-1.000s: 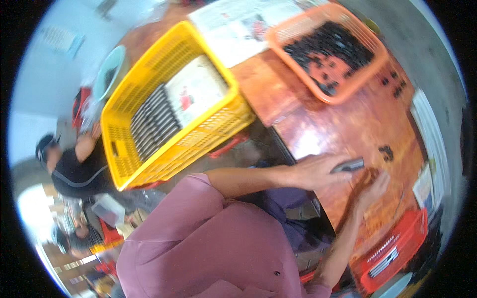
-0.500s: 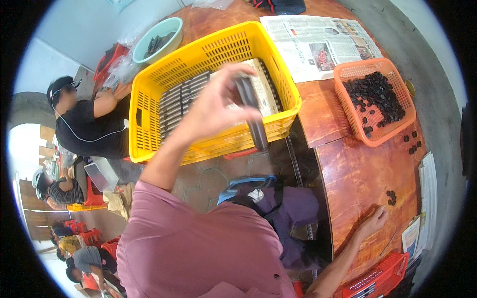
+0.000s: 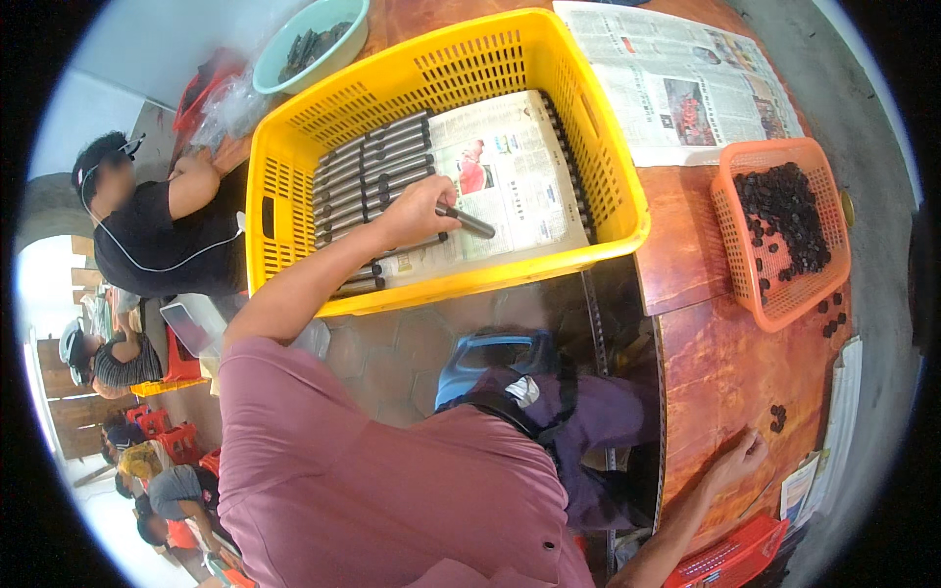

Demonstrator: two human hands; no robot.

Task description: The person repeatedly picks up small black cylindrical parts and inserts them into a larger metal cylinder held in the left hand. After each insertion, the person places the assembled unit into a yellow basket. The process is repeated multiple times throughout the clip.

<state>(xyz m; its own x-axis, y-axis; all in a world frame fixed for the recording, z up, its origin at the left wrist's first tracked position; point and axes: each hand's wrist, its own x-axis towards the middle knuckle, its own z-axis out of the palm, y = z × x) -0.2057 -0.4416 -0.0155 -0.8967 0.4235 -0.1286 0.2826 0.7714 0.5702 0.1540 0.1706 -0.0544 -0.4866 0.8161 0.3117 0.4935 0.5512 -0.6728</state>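
Note:
My left hand (image 3: 417, 214) reaches into a yellow plastic crate (image 3: 635, 230), its fingers wrapped round a dark grey tube (image 3: 470, 224). The tube's free end points right, above a newspaper sheet (image 3: 515, 162) in the crate. Left of the sheet, several similar tubes (image 3: 338, 188) lie side by side. My right hand (image 3: 739, 461) is over the wooden table with its fingers curled; whatever they may hold is hidden. Just beyond it, several small black pieces (image 3: 778, 418) lie grouped on the tabletop.
An orange basket (image 3: 733, 230) of black pieces stands on the table (image 3: 696, 363), near spread newspaper (image 3: 676, 108). A red basket (image 3: 730, 559) is at the near right. Behind the crate sits a light-green basin (image 3: 361, 20). A co-worker (image 3: 167, 220) sits left of the crate.
My left hand has lowered the tube from above the crate's near side into the crate, over the newspaper. My right hand has stayed near the small black pieces. The view has shifted slightly.

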